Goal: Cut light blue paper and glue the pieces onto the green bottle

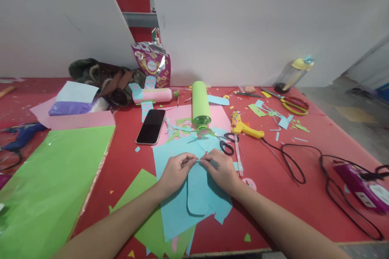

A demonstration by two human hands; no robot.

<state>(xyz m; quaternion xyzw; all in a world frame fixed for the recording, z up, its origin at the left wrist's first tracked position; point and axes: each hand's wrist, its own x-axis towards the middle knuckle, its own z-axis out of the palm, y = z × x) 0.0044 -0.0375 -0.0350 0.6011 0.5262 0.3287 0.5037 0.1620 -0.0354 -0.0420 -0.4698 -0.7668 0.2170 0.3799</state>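
Where the red table [273,182] reaches its left edge, a dark blue glue gun [21,137] lies beside a large green sheet [51,186]. Behind that sheet is a pink sheet [82,120] carrying a purple sheet [73,108] and a pale blue one. A camouflage bag [100,75] rests against the white wall, with a foil snack bag [152,62] upright just beside it. A pink bottle [153,95] lies on its side in front of the snack bag. A black phone [151,126] lies face up nearer the edge.

At centre, a light blue paper sheet [179,210] lies flat over green offcuts, close to the near edge of the table. The left hand [175,171] rests on this sheet, its fingers curled in, thumb and forefinger pinched on one end of a small pale strip [198,160]. The right hand [221,171] meets it, fingers likewise narrowed, pinching the other end. The strip sits just above the blue sheet, between the two hands. Behind the hands, a green paper roll [200,103] lies with its open end toward the person.

Right of the hands, black-handled scissors [226,144] lie touching the blue sheet. A clear glue stick [238,156] and a yellow glue gun [243,127] follow. The gun's black cable [300,166] loops toward a purple box [364,188] at the right edge. Further back lie yellow-and-red scissors [292,104] among paper scraps. A water bottle [293,73] with a yellow lid lies tilted against the wall.
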